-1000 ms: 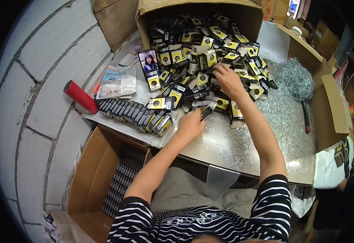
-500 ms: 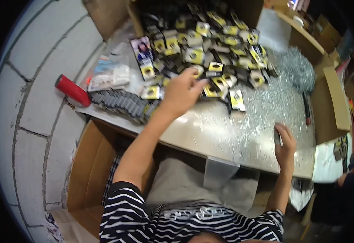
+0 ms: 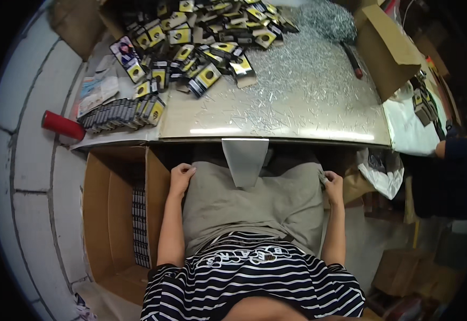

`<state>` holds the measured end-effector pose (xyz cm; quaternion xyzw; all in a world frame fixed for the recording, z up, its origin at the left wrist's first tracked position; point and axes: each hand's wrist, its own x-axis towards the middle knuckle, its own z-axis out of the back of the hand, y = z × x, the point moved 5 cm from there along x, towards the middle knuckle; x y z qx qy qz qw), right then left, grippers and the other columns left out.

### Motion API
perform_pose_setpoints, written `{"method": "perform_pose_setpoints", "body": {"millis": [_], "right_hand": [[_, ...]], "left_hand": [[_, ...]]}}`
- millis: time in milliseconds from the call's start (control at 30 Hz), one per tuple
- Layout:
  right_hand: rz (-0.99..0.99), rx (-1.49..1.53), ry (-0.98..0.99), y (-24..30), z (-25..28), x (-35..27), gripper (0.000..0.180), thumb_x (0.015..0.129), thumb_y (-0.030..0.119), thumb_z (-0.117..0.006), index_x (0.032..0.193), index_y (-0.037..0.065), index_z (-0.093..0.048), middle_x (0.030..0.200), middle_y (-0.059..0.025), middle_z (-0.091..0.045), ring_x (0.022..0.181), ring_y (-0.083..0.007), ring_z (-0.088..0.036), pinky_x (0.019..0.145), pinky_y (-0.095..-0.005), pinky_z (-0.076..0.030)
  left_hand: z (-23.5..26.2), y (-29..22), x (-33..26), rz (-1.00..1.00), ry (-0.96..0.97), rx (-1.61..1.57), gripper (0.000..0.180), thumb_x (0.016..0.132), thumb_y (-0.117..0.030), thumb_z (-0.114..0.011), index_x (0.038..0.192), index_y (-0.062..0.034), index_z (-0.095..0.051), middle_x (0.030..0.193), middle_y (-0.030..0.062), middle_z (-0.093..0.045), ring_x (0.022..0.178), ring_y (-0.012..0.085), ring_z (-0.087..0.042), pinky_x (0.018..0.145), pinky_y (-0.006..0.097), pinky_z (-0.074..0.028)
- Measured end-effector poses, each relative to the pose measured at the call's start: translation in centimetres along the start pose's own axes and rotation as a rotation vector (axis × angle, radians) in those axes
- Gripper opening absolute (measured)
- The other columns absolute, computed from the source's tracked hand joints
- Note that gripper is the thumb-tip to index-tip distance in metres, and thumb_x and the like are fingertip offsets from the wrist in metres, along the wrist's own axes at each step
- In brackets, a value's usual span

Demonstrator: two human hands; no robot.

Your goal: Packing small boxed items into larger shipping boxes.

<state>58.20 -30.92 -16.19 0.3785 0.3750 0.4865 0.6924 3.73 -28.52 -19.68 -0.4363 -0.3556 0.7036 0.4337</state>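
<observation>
Both of my hands are down at my lap, beside the grey-beige trousers (image 3: 217,203) I wear. My left hand (image 3: 181,177) is closed in a pinch on the cloth at the left thigh. On the other side my right hand (image 3: 333,187) pinches the cloth near the right knee. On the table above lies a heap of small black-and-yellow boxes (image 3: 181,35). A row of similar boxes (image 3: 113,113) stands packed side by side at the table's left front. Small clear pins or strips (image 3: 276,91) are scattered across the table's right half.
A red cylinder (image 3: 63,125) sits by the block wall. Below it stands an open cardboard box (image 3: 101,214) with stacked packs inside. A grey chute-like piece (image 3: 245,158) hangs from the table's front edge. A dark rod (image 3: 352,60) lies near the right carton (image 3: 386,43). A co-worker's arm (image 3: 455,152) shows at right.
Both hands have left the table and come down to my lap, where they hold the trousers. The view has shifted, so the table sits higher in the picture.
</observation>
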Motion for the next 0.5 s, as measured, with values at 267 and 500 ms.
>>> {"method": "perform_pose_setpoints", "body": {"millis": [267, 500], "right_hand": [[-0.013, -0.626, -0.177, -3.5, 1.3, 4.1, 0.013, 0.078, 0.005, -0.057, 0.087, -0.003, -0.062, 0.086, -0.0211, -0.063, 0.084, -0.0416, -0.06, 0.074, -0.0443, -0.048], [0.467, -0.507, -0.121, 6.9, -3.1, -6.1, 0.033, 0.075, 0.011, -0.065, 0.107, 0.005, -0.06, 0.106, -0.0199, -0.061, 0.101, -0.035, -0.058, 0.086, -0.0424, -0.047]], "left_hand": [[0.5, -2.4, -0.2, -0.125, -0.241, 0.518, 0.021, 0.078, -0.015, -0.065, 0.091, 0.0019, -0.063, 0.098, 0.0205, -0.062, 0.09, 0.0342, -0.059, 0.077, 0.044, -0.046], [-1.3, -8.5, -10.0, -0.713, -0.33, 0.672, 0.04, 0.08, -0.016, -0.064, 0.115, -0.0011, -0.055, 0.113, 0.022, -0.056, 0.107, 0.0388, -0.052, 0.093, 0.045, -0.04]]}}
